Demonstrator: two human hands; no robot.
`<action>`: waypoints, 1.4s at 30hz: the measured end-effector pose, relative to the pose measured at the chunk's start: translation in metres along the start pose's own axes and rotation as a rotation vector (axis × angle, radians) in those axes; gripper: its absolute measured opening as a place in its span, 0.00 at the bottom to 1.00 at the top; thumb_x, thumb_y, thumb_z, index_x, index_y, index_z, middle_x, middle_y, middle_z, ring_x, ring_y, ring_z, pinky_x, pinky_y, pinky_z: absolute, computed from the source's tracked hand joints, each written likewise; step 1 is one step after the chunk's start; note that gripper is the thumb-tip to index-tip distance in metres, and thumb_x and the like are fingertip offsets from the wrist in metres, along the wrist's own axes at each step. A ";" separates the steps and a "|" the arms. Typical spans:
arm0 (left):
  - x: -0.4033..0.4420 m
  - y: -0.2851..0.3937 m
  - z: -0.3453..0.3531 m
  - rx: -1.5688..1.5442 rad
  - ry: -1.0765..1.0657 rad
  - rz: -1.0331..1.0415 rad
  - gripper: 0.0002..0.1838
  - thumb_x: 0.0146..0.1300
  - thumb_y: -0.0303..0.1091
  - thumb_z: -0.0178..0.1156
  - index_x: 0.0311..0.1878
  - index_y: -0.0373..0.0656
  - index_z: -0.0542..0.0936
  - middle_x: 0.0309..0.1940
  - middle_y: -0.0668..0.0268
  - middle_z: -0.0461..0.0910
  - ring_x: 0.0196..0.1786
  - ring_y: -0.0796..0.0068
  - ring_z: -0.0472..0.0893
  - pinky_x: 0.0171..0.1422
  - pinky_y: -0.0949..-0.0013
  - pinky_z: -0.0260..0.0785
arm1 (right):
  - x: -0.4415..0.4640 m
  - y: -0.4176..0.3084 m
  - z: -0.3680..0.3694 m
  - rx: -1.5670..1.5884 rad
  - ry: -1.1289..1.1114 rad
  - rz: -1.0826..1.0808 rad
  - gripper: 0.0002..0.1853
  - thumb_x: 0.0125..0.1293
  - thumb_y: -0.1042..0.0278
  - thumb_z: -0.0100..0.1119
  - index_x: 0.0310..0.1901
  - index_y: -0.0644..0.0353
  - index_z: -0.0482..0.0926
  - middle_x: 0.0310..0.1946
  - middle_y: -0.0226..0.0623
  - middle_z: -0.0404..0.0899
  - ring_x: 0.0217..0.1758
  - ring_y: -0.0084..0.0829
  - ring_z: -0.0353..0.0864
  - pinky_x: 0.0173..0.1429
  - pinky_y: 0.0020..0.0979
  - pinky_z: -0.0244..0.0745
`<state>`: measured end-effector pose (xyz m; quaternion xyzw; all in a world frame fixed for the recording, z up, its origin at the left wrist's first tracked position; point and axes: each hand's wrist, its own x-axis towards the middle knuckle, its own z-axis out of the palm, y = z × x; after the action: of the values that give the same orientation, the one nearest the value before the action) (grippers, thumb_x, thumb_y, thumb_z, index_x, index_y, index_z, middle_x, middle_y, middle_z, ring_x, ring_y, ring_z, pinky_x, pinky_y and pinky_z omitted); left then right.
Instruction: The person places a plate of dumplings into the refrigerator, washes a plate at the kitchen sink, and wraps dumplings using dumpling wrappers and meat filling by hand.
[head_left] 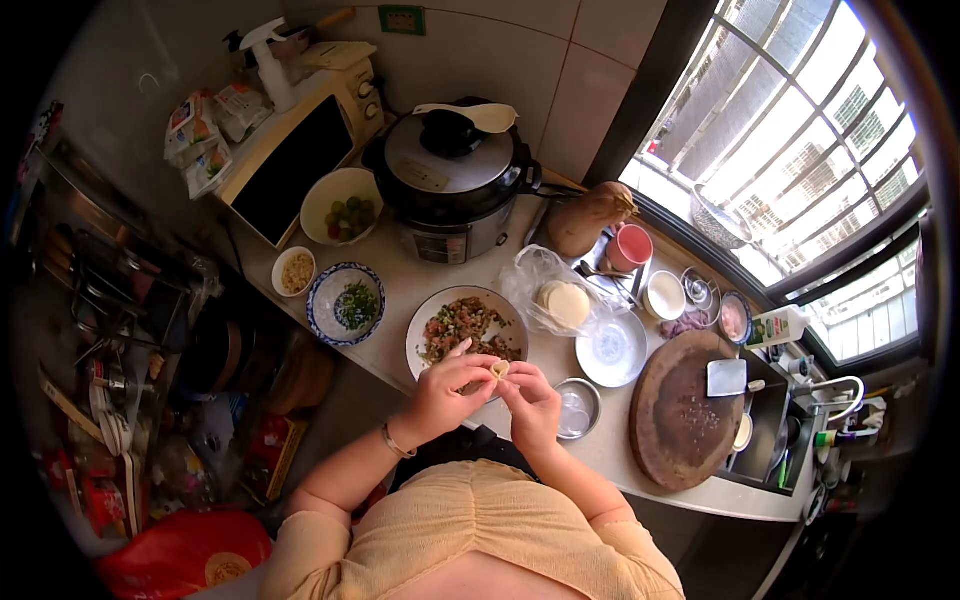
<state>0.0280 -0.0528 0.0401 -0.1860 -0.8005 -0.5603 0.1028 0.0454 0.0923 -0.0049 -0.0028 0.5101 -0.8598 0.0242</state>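
Observation:
Close to my body, a small pale dumpling (499, 370) is pinched between the fingertips of both hands. My left hand (450, 391) grips its left side, and my right hand (531, 402) grips its right side; both are closed. Just beyond them is a white bowl (413, 340) of chopped meat and vegetable filling (462, 325), its near edge partly covered by my hands. A stack of round dumpling wrappers (564, 304) lies in a clear plastic bag (528, 275). A white plate (612, 347) stands right of the bag. Beside my right hand sits a small metal bowl (577, 409).
A round wooden chopping board (680, 420) carries a cleaver (727, 378) near the sink (770, 445). Farther back are an electric pressure cooker (450, 180), a microwave (300, 150) and a squash (590, 220). A blue-patterned bowl (322, 322) of chopped greens stands left.

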 end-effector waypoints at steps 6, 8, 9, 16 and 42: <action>-0.003 -0.007 0.004 0.014 0.030 0.026 0.04 0.48 0.22 0.63 0.28 0.39 0.79 0.33 0.62 0.82 0.39 0.68 0.81 0.62 0.53 0.61 | -0.001 -0.001 0.002 -0.035 0.027 -0.035 0.06 0.55 0.82 0.58 0.35 0.66 0.78 0.44 0.38 0.72 0.45 0.27 0.72 0.48 0.27 0.68; -0.002 -0.008 0.004 0.009 0.021 0.017 0.04 0.48 0.22 0.63 0.28 0.40 0.78 0.33 0.62 0.82 0.39 0.68 0.81 0.62 0.53 0.61 | -0.001 0.001 0.002 -0.062 0.023 -0.057 0.06 0.55 0.82 0.58 0.36 0.66 0.78 0.44 0.38 0.71 0.45 0.27 0.72 0.48 0.26 0.68; -0.002 -0.008 0.004 0.007 0.016 0.013 0.04 0.48 0.22 0.63 0.27 0.40 0.78 0.33 0.62 0.82 0.39 0.68 0.81 0.61 0.53 0.61 | -0.002 0.001 0.001 -0.091 0.020 -0.055 0.06 0.56 0.82 0.58 0.36 0.67 0.78 0.44 0.38 0.71 0.45 0.27 0.72 0.48 0.26 0.68; -0.002 -0.011 0.004 0.101 -0.030 0.081 0.05 0.48 0.23 0.63 0.28 0.41 0.77 0.33 0.63 0.82 0.39 0.69 0.81 0.62 0.52 0.60 | -0.002 0.002 0.000 -0.164 0.037 -0.046 0.05 0.58 0.80 0.55 0.36 0.68 0.77 0.43 0.37 0.71 0.45 0.25 0.70 0.49 0.25 0.66; -0.004 -0.005 0.002 0.175 0.019 0.161 0.11 0.49 0.25 0.64 0.39 0.43 0.80 0.30 0.68 0.81 0.34 0.72 0.79 0.53 0.63 0.64 | 0.028 -0.029 -0.016 -0.678 -0.645 0.232 0.12 0.62 0.63 0.55 0.42 0.62 0.74 0.33 0.42 0.77 0.38 0.37 0.77 0.42 0.33 0.70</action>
<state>0.0298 -0.0532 0.0340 -0.2349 -0.8278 -0.4799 0.1709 0.0157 0.1192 0.0122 -0.2201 0.7251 -0.5919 0.2745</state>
